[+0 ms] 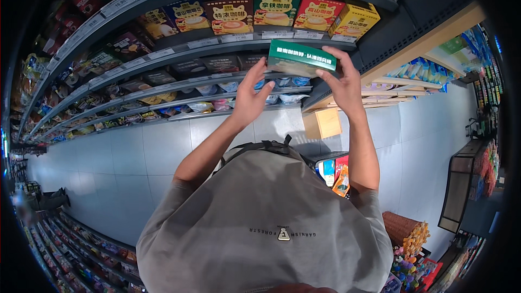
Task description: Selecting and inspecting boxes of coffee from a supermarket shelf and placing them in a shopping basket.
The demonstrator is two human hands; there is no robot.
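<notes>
A green coffee box (302, 56) is tipped in front of the shelves, its narrow printed side facing up. My right hand (345, 84) grips its right end, fingers over the far corner and thumb on the near side. Beside the box's left end is my left hand (253, 93), fingers stretched and thumb apart. Its fingertips are close to the box corner; I cannot tell if they touch. Behind the box, a row of coffee boxes stands on the shelf: a similar green box (275, 8), a red box (318, 12), a brown box (229, 14) and a yellow box (354, 20).
Lower shelves hold dark boxes (203, 65) and bagged goods (201, 107). A wooden block (323, 123) stands on the tiled floor (135, 144) by the shelf end. Packages including an orange pouch (341, 180) lie near my right elbow. A wicker basket (402, 230) is at lower right.
</notes>
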